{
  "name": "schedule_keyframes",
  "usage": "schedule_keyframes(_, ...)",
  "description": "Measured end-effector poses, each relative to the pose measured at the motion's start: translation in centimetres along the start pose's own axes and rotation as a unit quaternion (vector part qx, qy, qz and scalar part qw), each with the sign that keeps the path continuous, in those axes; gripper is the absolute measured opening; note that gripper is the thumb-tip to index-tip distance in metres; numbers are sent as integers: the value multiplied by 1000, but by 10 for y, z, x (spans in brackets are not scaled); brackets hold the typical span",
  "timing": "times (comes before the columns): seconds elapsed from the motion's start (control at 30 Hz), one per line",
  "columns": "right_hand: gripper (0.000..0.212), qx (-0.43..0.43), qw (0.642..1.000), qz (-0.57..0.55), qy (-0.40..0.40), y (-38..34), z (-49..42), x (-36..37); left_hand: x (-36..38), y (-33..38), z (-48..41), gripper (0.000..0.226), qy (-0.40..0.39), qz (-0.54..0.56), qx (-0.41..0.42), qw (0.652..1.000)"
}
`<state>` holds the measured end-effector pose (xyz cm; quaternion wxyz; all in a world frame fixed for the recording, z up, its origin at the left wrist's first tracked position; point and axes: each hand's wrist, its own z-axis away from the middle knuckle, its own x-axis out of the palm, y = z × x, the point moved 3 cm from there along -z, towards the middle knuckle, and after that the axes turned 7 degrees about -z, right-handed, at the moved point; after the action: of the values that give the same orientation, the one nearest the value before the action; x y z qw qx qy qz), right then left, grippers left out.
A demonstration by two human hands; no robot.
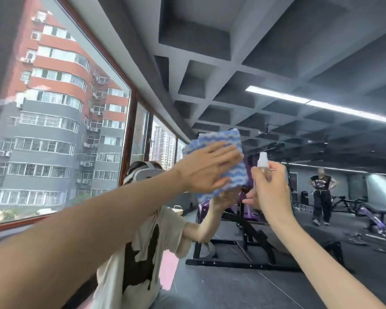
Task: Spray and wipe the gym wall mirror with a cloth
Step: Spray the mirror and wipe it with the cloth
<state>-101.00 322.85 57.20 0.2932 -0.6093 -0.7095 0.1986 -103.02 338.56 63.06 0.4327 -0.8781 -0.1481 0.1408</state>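
The wall mirror (276, 74) fills the view and reflects the gym and my own figure. My left hand (206, 169) lies flat, fingers straight, pressing a blue-and-white wavy cloth (230, 157) against the glass. Just to the right, my right hand (270, 188) grips a small clear spray bottle (263, 162) with a white nozzle, held upright close to the mirror. The bottle's lower body is hidden inside my fingers.
The mirror reflects large windows (60, 121) with apartment blocks at left, a black and purple weight bench (243, 230), a second bench (379, 215) at right, and a person (321, 197) standing far back. Dark coffered ceiling above.
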Motion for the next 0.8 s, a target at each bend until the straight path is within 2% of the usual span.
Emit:
schedule_keyframes(0.07,25,-11,999,31,-5,-2,1,-7,1,13,10,66,-81,-40,112,990)
schedule_keyframes(0.1,26,-11,999,38,-6,-3,-1,-10,-1,7,10,65,-86,-67,119,987)
schedule_keyframes(0.13,27,-4,999,38,-5,-4,-3,-10,-6,-7,7,65,-83,-81,80,990)
schedule_keyframes(0.17,27,6,1000,28,-1,-4,-5,-12,-10,-26,0,68,-67,-85,-10,994)
schedule_keyframes(0.23,25,25,1000,-13,14,-5,-6,-14,-20,-71,-6,70,-41,-69,-244,966)
schedule_keyframes(0.27,25,28,999,-29,18,-5,-4,-14,-26,-79,-7,66,-43,-53,-313,947)
schedule_keyframes(0.3,26,23,999,-36,15,-5,-2,-14,-27,-73,-7,64,-54,-38,-340,938)
schedule_keyframes(0.33,26,17,999,-34,10,-4,1,-12,-28,-57,-8,64,-63,-13,-321,945)
schedule_keyframes(0.37,25,10,1000,-28,10,-3,3,-10,-27,-32,-8,65,-70,20,-253,965)
schedule_keyframes(0.43,20,-14,999,-19,30,-1,6,-7,-20,35,8,67,-99,61,-42,992)
schedule_keyframes(0.47,18,-27,998,-21,45,-1,7,-7,-19,61,20,65,-137,76,40,987)
schedule_keyframes(0.5,17,-37,997,-18,62,-2,9,-7,-17,73,26,59,-168,121,59,977)
schedule_keyframes(0.53,17,-43,996,-14,73,-6,11,-7,-19,73,25,54,-199,198,22,960)
schedule_keyframes(0.57,18,-47,996,-17,74,-8,13,-6,-23,68,22,52,-223,304,-54,925)
schedule_keyframes(0.6,21,-53,996,-25,63,-9,13,-4,-30,63,17,53,-235,414,-117,872)
schedule_keyframes(0.67,29,-68,997,-34,17,-10,14,4,-45,57,7,64,-200,630,-199,724)
schedule_keyframes(0.7,28,-83,996,-25,-1,-9,16,10,-49,56,4,65,-174,686,-226,669)
schedule_keyframes(0.73,23,-97,995,-9,-8,-8,19,17,-52,54,4,61,-158,707,-252,641)
schedule_keyframes(0.8,18,-113,994,4,-9,-4,26,30,-50,51,5,49,-141,695,-302,637)
